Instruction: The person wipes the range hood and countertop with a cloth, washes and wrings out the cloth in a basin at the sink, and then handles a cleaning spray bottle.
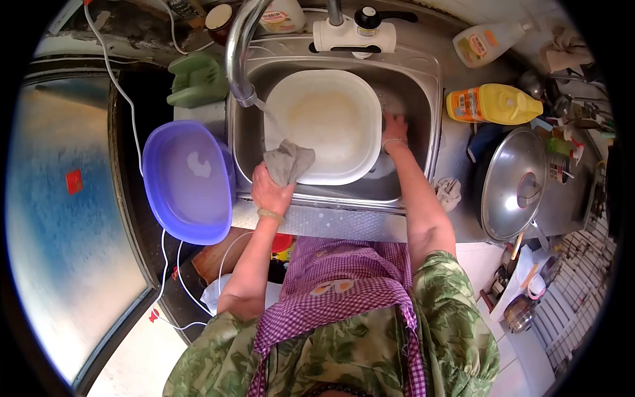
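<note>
A big white basin [337,132] sits inside the metal sink [433,86] and fills most of it. At the basin's near left corner there is a wet-looking grey cloth [290,162]. The person's left hand [271,192] has its fingers clamped on that cloth, right by the basin's rim. The right hand [395,127] is down in the sink, just beside the basin's right edge; I can't tell if its fingers are together or apart. Water comes out of the shiny tap [241,66], at the sink's left side, and falls toward the cloth. Past the sink's left edge is a purple tub [152,185], with a green plastic thing [195,83] behind it. On the worktop [456,162], near the sink's right edge, lie a yellow jug [493,104] and, close to the front edge, a crumpled rag [448,193]. Farther right is a pan with a round metal lid [509,175]. A white bottle [486,45] lies toward the back right corner.
</note>
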`<state>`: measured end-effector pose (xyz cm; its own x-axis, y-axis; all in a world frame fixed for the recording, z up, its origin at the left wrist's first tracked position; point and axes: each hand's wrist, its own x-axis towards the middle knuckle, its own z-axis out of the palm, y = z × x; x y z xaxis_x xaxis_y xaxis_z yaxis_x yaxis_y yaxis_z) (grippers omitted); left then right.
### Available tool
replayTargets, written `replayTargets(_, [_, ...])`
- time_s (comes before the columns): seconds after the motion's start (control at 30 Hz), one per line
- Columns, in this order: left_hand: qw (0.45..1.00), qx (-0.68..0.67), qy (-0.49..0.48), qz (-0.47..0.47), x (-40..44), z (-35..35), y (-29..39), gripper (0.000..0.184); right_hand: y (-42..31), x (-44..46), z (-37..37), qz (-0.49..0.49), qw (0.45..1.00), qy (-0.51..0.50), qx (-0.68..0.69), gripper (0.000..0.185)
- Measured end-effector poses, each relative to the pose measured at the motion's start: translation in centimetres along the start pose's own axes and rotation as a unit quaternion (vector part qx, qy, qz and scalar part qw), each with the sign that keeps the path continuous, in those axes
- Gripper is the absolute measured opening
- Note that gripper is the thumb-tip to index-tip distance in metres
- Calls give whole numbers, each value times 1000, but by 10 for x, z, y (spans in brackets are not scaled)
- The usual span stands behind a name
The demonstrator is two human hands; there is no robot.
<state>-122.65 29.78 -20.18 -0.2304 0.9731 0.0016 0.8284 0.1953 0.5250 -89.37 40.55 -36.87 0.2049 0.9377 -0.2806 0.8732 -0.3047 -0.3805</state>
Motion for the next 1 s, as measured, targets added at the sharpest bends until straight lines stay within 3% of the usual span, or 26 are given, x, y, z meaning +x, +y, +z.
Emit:
replayTargets(0.03, [1000, 4, 3, 3, 0, 0, 0, 65, -15, -5, -17, 20, 997, -37, 60, 48])
replayTargets(0.1, [1000, 6, 0, 9, -1, -1, 0, 65, 27, 17, 19, 25, 998, -29, 54, 49])
replayTargets(0.17, [1000, 0, -8, 9, -1, -2, 0, 64, 31, 15, 14, 1, 998, 47, 32, 46])
replayTargets(0.23, [999, -16, -29, 5, 0, -4, -1, 62, -28, -23, -72, -55, 981, 188, -6, 41])
replayTargets(0.33, [997, -5, -43, 69, 18, -11, 2, 59, -83, -43, -145, -144, 951, 264, 66, 36])
replayTargets(0.43, [988, 67, -88, 107, 32, -10, 3, 62, -114, -34, -137, -243, 960, 101, 94, 36])
replayTargets(0.5, [982, 86, -159, 55, 44, -4, -5, 65, -123, -16, -82, -314, 948, 4, 46, 40])
replayTargets(0.57, [960, 58, -269, -51, 52, 6, -18, 70, -146, -18, -43, -289, 954, -67, 48, 45])
replayTargets(0.67, [947, -6, -306, -100, 61, 6, -24, 71, -145, -21, 27, -314, 936, -41, -152, 50])
replayTargets(0.73, [950, 19, -310, -44, 54, 27, -51, 71, -149, -27, 34, -245, 950, -65, -183, 49])
replayTargets(0.8, [947, 18, -314, -64, 56, 23, -44, 70, -158, -35, 21, -225, 952, -12, -208, 48])
replayTargets(0.87, [944, 7, -314, -99, 60, 12, -28, 68, -153, -38, 0, -237, 939, 123, -219, 46])
replayTargets(0.97, [942, -3, -312, -126, 63, 9, -22, 67, -138, -17, 12, -224, 944, -48, -239, 42])
replayTargets(1.0, [941, 0, -314, -127, 65, 11, -23, 67, -138, -17, 21, -290, 941, -36, -171, 41])
